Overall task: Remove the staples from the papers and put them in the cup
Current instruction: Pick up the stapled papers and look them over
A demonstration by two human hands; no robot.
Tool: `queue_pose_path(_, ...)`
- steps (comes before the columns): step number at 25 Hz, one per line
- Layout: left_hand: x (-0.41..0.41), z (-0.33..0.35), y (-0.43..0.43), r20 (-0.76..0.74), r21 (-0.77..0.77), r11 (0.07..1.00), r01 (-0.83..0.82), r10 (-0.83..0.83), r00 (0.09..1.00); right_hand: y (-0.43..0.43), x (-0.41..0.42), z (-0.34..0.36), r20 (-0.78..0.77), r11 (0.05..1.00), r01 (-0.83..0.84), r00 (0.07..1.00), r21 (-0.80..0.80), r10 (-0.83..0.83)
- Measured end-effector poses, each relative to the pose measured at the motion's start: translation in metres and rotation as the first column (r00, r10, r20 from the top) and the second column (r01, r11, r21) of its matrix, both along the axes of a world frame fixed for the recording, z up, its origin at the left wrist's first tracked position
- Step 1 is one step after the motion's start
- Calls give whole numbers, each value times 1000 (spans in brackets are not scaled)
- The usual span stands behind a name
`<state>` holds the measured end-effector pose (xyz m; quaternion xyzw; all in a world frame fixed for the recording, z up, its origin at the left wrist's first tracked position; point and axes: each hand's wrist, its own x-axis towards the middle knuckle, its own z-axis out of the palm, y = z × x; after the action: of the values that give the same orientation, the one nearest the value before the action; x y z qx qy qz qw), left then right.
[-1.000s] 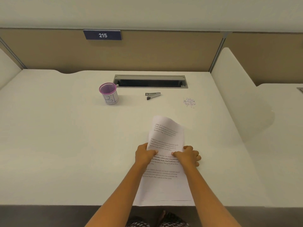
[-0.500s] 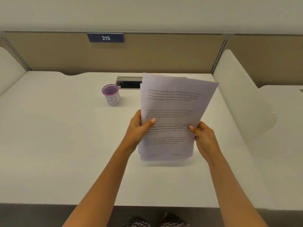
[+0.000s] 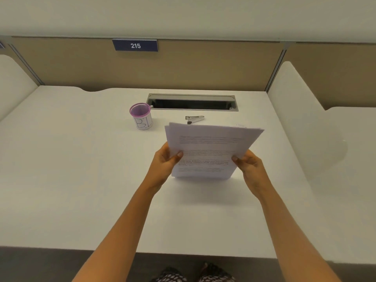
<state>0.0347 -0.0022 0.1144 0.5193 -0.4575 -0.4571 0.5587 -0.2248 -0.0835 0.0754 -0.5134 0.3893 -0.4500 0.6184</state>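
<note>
Both hands hold the papers [image 3: 211, 151] upright, tilted away from the person, over the middle of the bench [image 3: 81, 180]. The left hand [image 3: 164, 159] grips the sheaf's left edge, thumb across the printed front and fingers curled behind. The right hand [image 3: 251, 165] grips the right edge the same way, with its thumb tip on the page. The sheets are fanned slightly, their top corners not aligned. The lower edge is down near the bench, but whether it touches cannot be told.

The cup [image 3: 141, 117], purple-rimmed with letters drawn on its white side, stands at 10 o'clock from the papers, well apart from them. The staple remover [image 3: 194, 119] lies at 12 o'clock, just beyond the sheaf's top edge. Further back at 12 o'clock a cable slot [image 3: 193, 102] is cut into the bench. A plate [image 3: 135, 45] reading 215 hangs on the partition.
</note>
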Motion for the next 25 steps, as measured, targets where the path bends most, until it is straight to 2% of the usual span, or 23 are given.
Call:
queue_pose_path(3,0,-10,-5,19,45,999,-25,24,1000,-1,8,-5,-49,999,-21,999,27,22)
queue_pose_path(7,0,-3,-13,-3,28,993,-114,114,993,-9,12,8,-98,1000,-28,995,-14,26)
queue_pose_path(11,5,4,-16,-151,24,973,-230,231,961,-11,-6,19,-118,999,-30,993,-22,27)
queue_pose_path(13,6,7,-16,-265,36,968,-250,251,931,-6,-18,16,-73,999,18,997,46,-14)
queue_pose_path(15,4,11,-16,-406,64,967,-245,250,879,4,-20,10,64,989,42,997,144,-52)
queue_pose_path(17,-2,12,-18,-562,123,965,-233,261,785,15,-9,7,246,977,4,967,213,-58)
queue_pose_path(19,-9,10,-22,-677,181,961,-208,275,683,23,9,9,346,978,-48,938,205,-26)
queue_pose_path(22,-22,3,-22,-751,221,963,-156,270,602,26,31,17,403,986,-57,915,155,-10)
queue_pose_path(25,-25,-7,-17,-743,240,963,-123,264,615,25,34,24,327,990,24,942,141,-69)
